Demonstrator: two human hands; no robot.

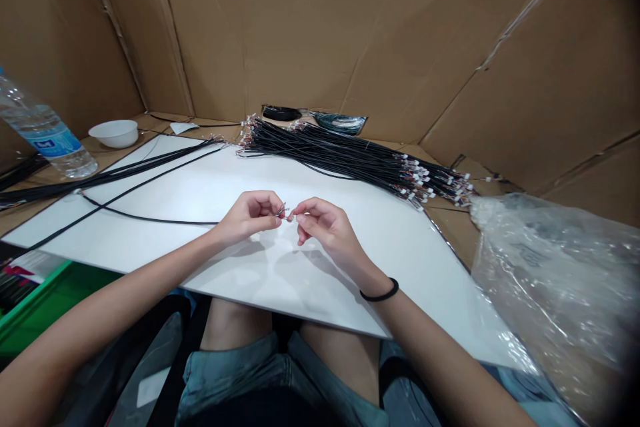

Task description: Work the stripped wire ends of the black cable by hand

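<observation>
Over the middle of the white board point(320, 287), my left hand point(253, 215) pinches the stripped end of a black cable point(160, 219), its thin loose wires poking out past the fingertips. The cable's black length trails off to the left across the board. Facing it, my right hand point(323, 224) has thumb and forefinger closed on a small white connector point(295, 218) at the wire tips, mostly hidden by the fingers. The hands are a small gap apart, joined by the thin wires.
A thick bundle of black cables point(325, 150) with white connectors lies at the back. More black cables point(125, 170) run left. A water bottle point(47, 134), a white bowl point(115, 134), a green bin point(60, 300) and a clear plastic bag point(560, 267) surround the board. Cardboard walls point(310, 27) enclose the back.
</observation>
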